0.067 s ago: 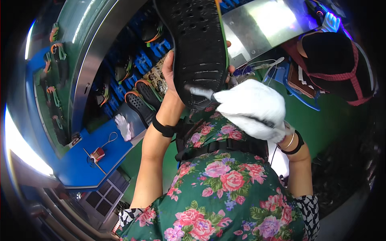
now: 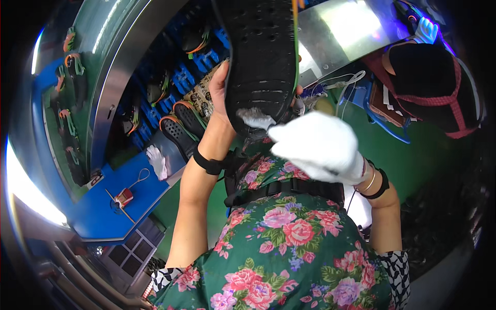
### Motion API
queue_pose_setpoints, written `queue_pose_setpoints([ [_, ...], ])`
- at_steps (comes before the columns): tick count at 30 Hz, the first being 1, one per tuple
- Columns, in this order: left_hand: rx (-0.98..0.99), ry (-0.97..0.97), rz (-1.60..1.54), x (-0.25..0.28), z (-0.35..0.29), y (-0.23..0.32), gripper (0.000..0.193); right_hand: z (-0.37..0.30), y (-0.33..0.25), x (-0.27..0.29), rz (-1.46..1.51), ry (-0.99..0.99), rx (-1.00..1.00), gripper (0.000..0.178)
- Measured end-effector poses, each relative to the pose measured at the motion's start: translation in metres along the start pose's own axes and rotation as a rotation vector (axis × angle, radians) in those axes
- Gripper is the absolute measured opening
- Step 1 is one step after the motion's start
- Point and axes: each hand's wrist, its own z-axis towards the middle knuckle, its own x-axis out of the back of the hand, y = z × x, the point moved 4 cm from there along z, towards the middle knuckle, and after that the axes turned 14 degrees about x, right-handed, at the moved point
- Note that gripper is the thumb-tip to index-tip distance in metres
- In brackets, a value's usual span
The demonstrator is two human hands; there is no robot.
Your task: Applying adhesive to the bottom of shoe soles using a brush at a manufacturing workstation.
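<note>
My bare left hand (image 2: 219,93) holds a black shoe sole (image 2: 263,62) from underneath, thumb along its left edge and fingertips showing at its right edge. The sole has rows of small pits and a wet shine, with a green and orange rim on the right. My right hand (image 2: 318,147), in a white glove, is closed around a small brush (image 2: 256,119). Pale bristles touch the near end of the sole, while the glove hides most of the handle.
Black soles with orange and green rims (image 2: 178,134) stand at the left beside blue racks (image 2: 183,77). A blue table (image 2: 111,219) carries a white glove (image 2: 156,161) and a small red item (image 2: 124,198). Another person (image 2: 423,77) is at the right, near a metal surface (image 2: 341,36).
The sole has shifted slightly right. My gloved right hand has moved a little left and down, and the bristles now lie flatter and more spread on the sole.
</note>
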Motion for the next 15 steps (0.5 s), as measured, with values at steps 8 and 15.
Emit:
queue_pose_setpoints([
  [8, 0.041, 0.296, -0.071, 0.038, -0.020, 0.002, 0.093, 0.001, 0.000, 0.008, 0.134, -0.035, -0.035, 0.028],
  [15, 0.129, 0.349, -0.030, 0.006, -0.014, 0.008, 0.045, -0.003, -0.002, 0.001, 0.338, -0.065, 0.009, 0.027],
])
